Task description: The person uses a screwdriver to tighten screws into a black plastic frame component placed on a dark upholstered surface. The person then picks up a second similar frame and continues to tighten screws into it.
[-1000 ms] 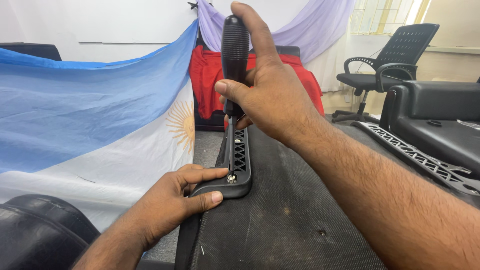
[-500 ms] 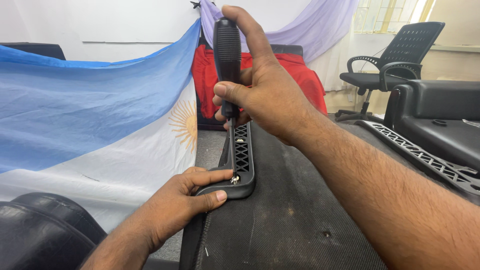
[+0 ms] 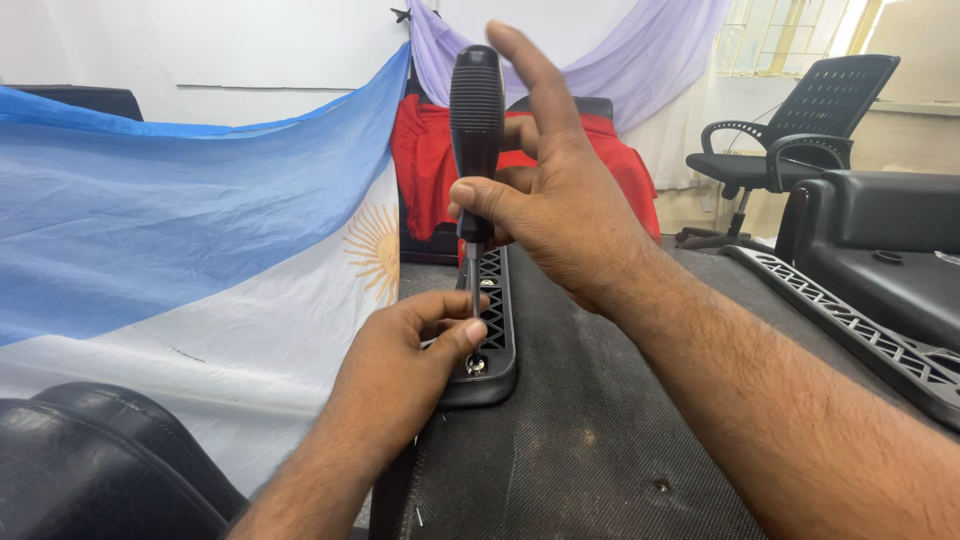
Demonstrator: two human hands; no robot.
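My right hand (image 3: 560,205) grips a screwdriver with a black ribbed handle (image 3: 476,120), held upright; my index finger sticks up free of it. The metal shaft runs down to a screw (image 3: 476,364) in the near end of a black perforated plastic bracket (image 3: 495,330). That bracket lies along the left edge of a dark grey fabric-covered panel (image 3: 600,440). My left hand (image 3: 400,375) rests against the bracket's near end, thumb and fingertips pinching around the shaft's tip beside the screw.
A blue-and-white flag with a sun emblem (image 3: 200,260) hangs at left. Red cloth (image 3: 425,170) and lilac drapes lie behind. A black mesh office chair (image 3: 800,130) stands at right, near black seat parts and a second perforated bracket (image 3: 850,325). A black cushion (image 3: 90,470) sits bottom left.
My right hand has shifted on the handle, the index finger lifting off and pointing up. The left hand stays pinched at the screw.
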